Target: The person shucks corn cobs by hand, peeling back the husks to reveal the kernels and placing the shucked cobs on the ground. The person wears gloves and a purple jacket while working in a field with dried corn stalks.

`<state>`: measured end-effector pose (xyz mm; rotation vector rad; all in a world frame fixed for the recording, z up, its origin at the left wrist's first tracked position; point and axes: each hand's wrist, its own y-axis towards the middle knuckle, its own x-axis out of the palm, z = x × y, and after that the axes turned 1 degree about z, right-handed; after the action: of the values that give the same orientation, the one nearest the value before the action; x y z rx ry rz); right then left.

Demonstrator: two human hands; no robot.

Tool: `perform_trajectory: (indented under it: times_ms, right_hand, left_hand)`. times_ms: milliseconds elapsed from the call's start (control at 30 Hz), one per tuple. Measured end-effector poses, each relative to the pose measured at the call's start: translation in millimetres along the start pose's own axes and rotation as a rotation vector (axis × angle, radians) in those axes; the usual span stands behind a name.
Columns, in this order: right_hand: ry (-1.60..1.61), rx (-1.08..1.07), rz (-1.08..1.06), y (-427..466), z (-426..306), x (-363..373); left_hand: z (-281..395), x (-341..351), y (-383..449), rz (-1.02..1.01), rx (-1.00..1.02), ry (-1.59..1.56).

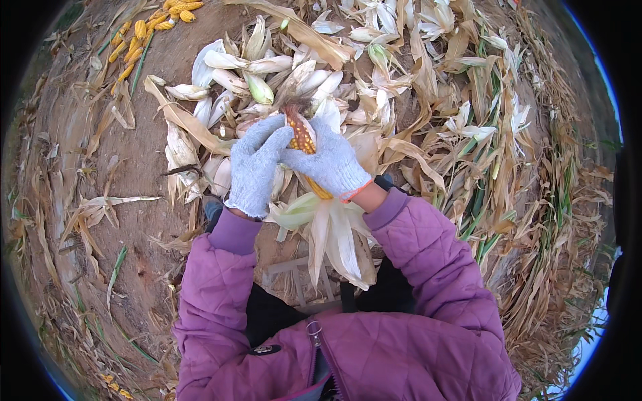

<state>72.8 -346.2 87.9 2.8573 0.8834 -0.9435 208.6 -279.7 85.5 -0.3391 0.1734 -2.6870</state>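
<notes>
A yellow ear of corn [320, 189] stands between my two gloved hands, its tip pointing away from me. Brown silk [297, 107] sprouts from that tip. My right hand [333, 163] wraps around the ear from the right, the thumb lying across the kernels. From the left, my left hand [258, 158] grips the upper part, with fingertips close to the silk; some of its fingers are hidden. Pale husk leaves [338, 240] are peeled down and hang below the base of the ear, towards my lap. A strip of husk still lies along the upper right side.
Beyond my hands lies a heap of unhusked ears [261, 75]. Bare yellow cobs [138, 42] are piled at the far left, and several more [115, 386] lie at the lower left. Dry stalks and leaves [481, 150] cover the soil on the right.
</notes>
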Motion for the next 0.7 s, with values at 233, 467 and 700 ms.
perform_trajectory:
  times_ms: [233, 467, 700]
  right_hand:
    - [0.115, -0.035, -0.087, 3, 4, 3]
    - [0.035, -0.060, -0.075, 3, 10, 4]
    - [0.006, -0.055, -0.076, 2, 8, 3]
  left_hand:
    - [3, -6, -3, 0.034, 0.036, 0.057]
    - [4, -5, -5, 0.042, 0.044, 0.042]
    - [3, -9, -4, 0.027, 0.045, 0.028]
